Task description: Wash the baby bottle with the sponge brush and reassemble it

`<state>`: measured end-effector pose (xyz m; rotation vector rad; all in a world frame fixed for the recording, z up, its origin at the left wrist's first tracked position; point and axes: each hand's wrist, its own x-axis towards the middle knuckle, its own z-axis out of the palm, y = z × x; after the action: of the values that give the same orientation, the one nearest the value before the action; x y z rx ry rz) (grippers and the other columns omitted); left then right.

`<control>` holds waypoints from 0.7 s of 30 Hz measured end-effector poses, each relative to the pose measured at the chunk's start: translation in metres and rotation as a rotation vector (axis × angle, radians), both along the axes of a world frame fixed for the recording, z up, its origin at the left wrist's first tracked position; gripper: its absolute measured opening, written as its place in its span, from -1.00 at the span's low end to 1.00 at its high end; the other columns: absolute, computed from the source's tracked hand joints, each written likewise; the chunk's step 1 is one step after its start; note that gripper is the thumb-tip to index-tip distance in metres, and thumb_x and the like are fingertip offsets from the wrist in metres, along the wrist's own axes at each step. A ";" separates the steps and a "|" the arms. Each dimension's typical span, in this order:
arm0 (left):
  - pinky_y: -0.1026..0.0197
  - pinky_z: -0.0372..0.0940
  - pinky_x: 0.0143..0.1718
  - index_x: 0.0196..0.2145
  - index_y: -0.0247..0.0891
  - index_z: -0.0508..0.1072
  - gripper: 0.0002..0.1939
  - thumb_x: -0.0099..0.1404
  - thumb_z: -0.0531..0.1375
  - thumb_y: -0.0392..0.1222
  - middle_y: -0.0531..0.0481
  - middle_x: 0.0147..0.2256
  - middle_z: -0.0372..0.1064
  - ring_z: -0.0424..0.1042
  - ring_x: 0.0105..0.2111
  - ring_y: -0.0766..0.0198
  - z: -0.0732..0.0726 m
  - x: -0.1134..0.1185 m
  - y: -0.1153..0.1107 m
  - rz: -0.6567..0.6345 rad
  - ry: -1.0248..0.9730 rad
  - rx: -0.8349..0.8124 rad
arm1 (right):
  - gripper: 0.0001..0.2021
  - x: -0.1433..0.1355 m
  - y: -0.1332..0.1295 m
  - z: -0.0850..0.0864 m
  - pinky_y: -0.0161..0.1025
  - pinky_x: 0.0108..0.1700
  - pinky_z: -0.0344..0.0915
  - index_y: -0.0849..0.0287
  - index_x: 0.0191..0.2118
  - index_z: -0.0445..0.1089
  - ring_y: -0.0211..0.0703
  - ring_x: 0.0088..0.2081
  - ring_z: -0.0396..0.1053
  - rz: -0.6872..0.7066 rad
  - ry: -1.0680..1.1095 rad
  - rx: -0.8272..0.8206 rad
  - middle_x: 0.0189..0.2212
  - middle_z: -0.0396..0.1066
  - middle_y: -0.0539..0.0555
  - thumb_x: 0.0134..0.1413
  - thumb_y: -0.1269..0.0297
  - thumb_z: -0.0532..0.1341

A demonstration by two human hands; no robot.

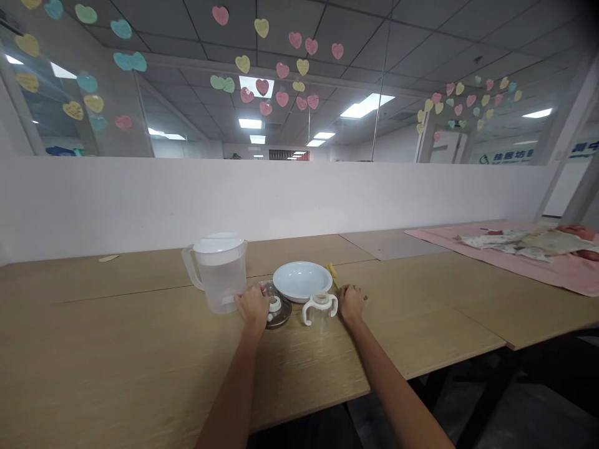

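Note:
My left hand [254, 305] rests on the table with its fingers curled closed, between a clear plastic pitcher [219, 280] and a dark, see-through round dish [282, 319]. White bottle parts [274, 304] lie in that dish, partly behind my hand. No held object shows in my left hand. My right hand [353, 302] is also closed on the table, right of a clear baby bottle [321, 318] with a white two-handled collar. A yellow-tipped brush [332, 271] lies just beyond my right fingers, its lower end close to them. Behind the bottle sits a white bowl [302, 279].
The wooden table [140, 349] runs along a low white wall [290, 199] with glass above it. A pink cloth [528, 265] with a baby doll in pale clothing [538, 242] lies at the far right. A flat pale-yellow piece [109, 258] lies at the back left.

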<state>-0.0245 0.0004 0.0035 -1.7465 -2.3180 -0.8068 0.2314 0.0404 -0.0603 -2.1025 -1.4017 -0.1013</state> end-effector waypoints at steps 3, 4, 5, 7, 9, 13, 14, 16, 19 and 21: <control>0.08 0.18 -0.13 -0.16 -0.23 0.51 -0.78 0.30 0.10 -0.29 -0.18 -0.28 0.56 0.53 -0.22 0.02 0.004 0.001 -0.003 0.017 -0.067 0.017 | -0.64 0.000 -0.001 0.001 -0.06 0.02 0.11 0.32 -0.14 0.49 0.09 -0.05 0.41 -0.015 0.023 0.018 -0.21 0.50 0.32 0.31 0.39 -0.06; 0.09 0.19 -0.14 -0.15 -0.23 0.50 -0.78 0.30 0.11 -0.29 -0.18 -0.28 0.56 0.53 -0.22 0.02 0.005 0.002 -0.004 0.021 -0.082 0.034 | -0.65 0.000 -0.001 0.001 -0.06 0.01 0.11 0.32 -0.15 0.49 0.08 -0.06 0.42 -0.018 0.033 0.019 -0.21 0.51 0.32 0.31 0.39 -0.06; 0.10 0.21 -0.15 -0.15 -0.24 0.49 -0.79 0.29 0.11 -0.29 -0.18 -0.28 0.55 0.53 -0.22 0.03 0.005 0.002 -0.003 0.022 -0.094 0.054 | -0.65 0.000 -0.001 0.001 -0.07 0.00 0.11 0.31 -0.15 0.48 0.08 -0.07 0.42 -0.019 0.042 0.019 -0.22 0.51 0.31 0.31 0.38 -0.06; 0.11 0.23 -0.15 -0.15 -0.25 0.47 -0.79 0.28 0.11 -0.31 -0.18 -0.24 0.54 0.52 -0.20 0.04 0.003 0.002 -0.002 0.013 -0.117 0.107 | -0.67 0.000 -0.001 0.002 -0.10 -0.01 0.11 0.30 -0.14 0.47 0.06 -0.09 0.44 -0.018 0.054 0.023 -0.22 0.51 0.29 0.32 0.38 -0.04; 0.11 0.25 -0.14 -0.14 -0.27 0.44 -0.77 0.27 0.09 -0.34 -0.20 -0.19 0.52 0.50 -0.17 0.05 0.000 0.001 0.002 -0.015 -0.142 0.186 | -0.68 0.000 -0.001 0.003 -0.13 -0.03 0.11 0.30 -0.11 0.45 0.03 -0.14 0.45 -0.022 0.066 0.031 -0.24 0.51 0.29 0.32 0.38 -0.05; 0.09 0.29 -0.06 -0.07 -0.30 0.40 -0.70 0.25 0.07 -0.39 -0.22 -0.09 0.45 0.47 -0.08 0.07 -0.008 -0.002 0.010 -0.080 -0.214 0.389 | -0.65 -0.001 -0.003 0.005 -0.14 -0.04 0.09 0.33 -0.06 0.41 0.02 -0.19 0.47 -0.039 0.075 0.058 -0.30 0.51 0.29 0.35 0.38 -0.10; 0.09 0.29 -0.05 -0.05 -0.31 0.39 -0.68 0.24 0.07 -0.39 -0.22 -0.08 0.44 0.46 -0.09 0.07 -0.009 -0.003 0.012 -0.087 -0.235 0.421 | -0.65 -0.001 -0.004 0.005 -0.14 -0.03 0.09 0.33 -0.05 0.40 0.02 -0.19 0.46 -0.041 0.070 0.067 -0.31 0.51 0.29 0.35 0.38 -0.11; 0.09 0.30 -0.04 -0.04 -0.32 0.39 -0.67 0.24 0.06 -0.39 -0.22 -0.09 0.45 0.47 -0.11 0.08 -0.010 -0.003 0.014 -0.106 -0.267 0.444 | -0.64 -0.002 -0.003 0.004 -0.14 -0.03 0.08 0.32 -0.05 0.40 0.02 -0.19 0.46 -0.044 0.060 0.084 -0.32 0.51 0.28 0.36 0.38 -0.12; 0.08 0.29 -0.02 -0.06 -0.32 0.42 -0.69 0.28 0.03 -0.38 -0.22 -0.11 0.48 0.48 -0.10 0.07 -0.007 -0.002 0.013 -0.151 -0.279 0.428 | -0.64 -0.001 -0.002 0.001 -0.15 -0.04 0.07 0.31 -0.06 0.39 0.01 -0.20 0.46 -0.041 0.055 0.109 -0.33 0.51 0.26 0.35 0.37 -0.13; 0.05 0.27 0.01 -0.09 -0.30 0.44 -0.71 0.32 0.00 -0.33 -0.21 -0.14 0.51 0.48 -0.09 0.06 -0.004 0.000 0.010 -0.167 -0.266 0.437 | -0.64 0.000 -0.001 0.000 -0.16 -0.05 0.07 0.31 -0.07 0.39 0.00 -0.21 0.45 -0.037 0.063 0.128 -0.34 0.51 0.25 0.34 0.37 -0.12</control>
<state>-0.0249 0.0108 -0.0005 -1.7269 -1.9430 -1.5231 0.2310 0.0399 -0.0607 -2.0093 -1.2853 -0.1356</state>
